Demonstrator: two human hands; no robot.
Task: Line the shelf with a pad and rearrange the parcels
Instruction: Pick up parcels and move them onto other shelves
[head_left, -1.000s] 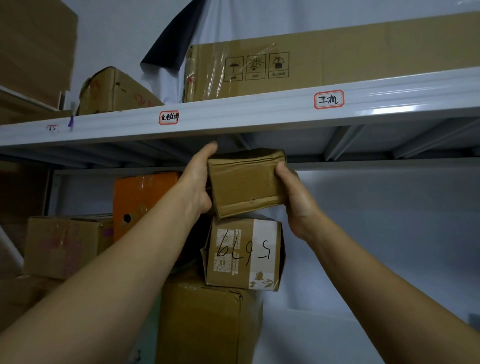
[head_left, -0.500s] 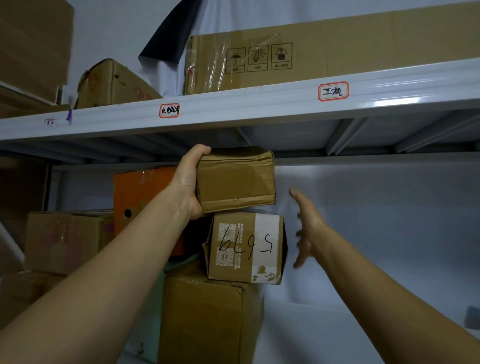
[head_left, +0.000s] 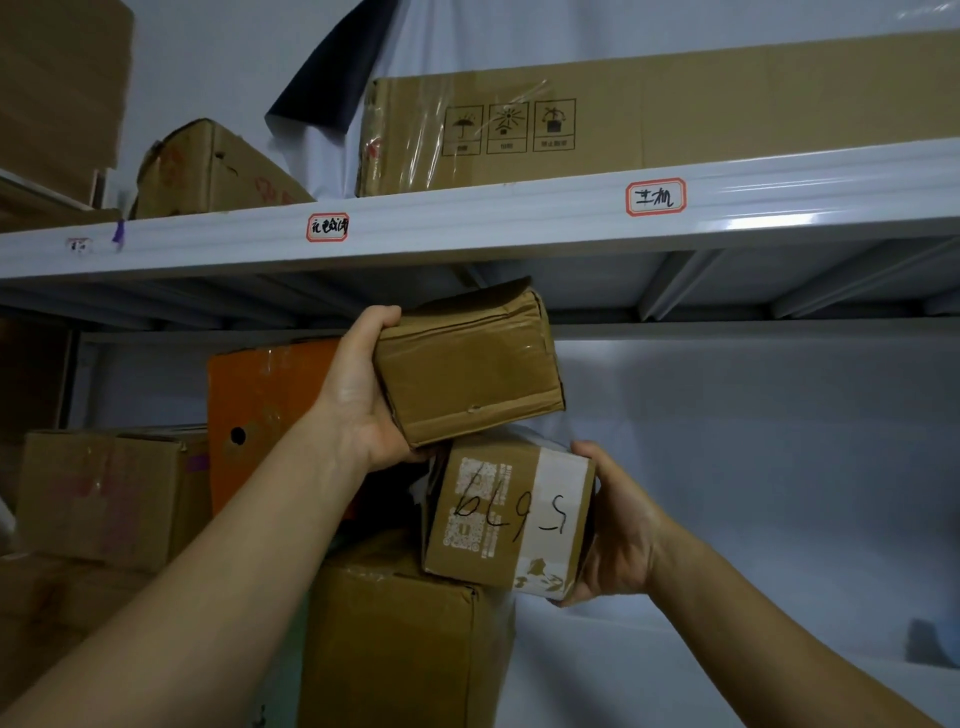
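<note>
View from head height, looking up into a white metal shelving unit w/ cardboard parcels.

Left hand grips a small plain brown parcel by its left end: fingers curled over the top edge, palm under the lower corner. The parcel is tilted, right end higher, and sits just below the upper shelf beam. Its lower edge comes right to the top of a second parcel; can't tell if the two touch.

Right hand clasps that second parcel – a brown box w/ a white strip and handwritten "5-679" upside down – by its right side, thumb at the top corner, fingers wrapped under the bottom. Its left part sits over a large brown carton; its right part overhangs, approx. where the hand is.

Behind the left wrist stands an orange box, and further left are stacked brown cartons. White sheeting covers the back and floor of the bay on the right.

The beam carries two red-bordered handwritten labels. On the top shelf lie a long carton w/ handling symbols and, to its left, a battered smaller carton.
</note>
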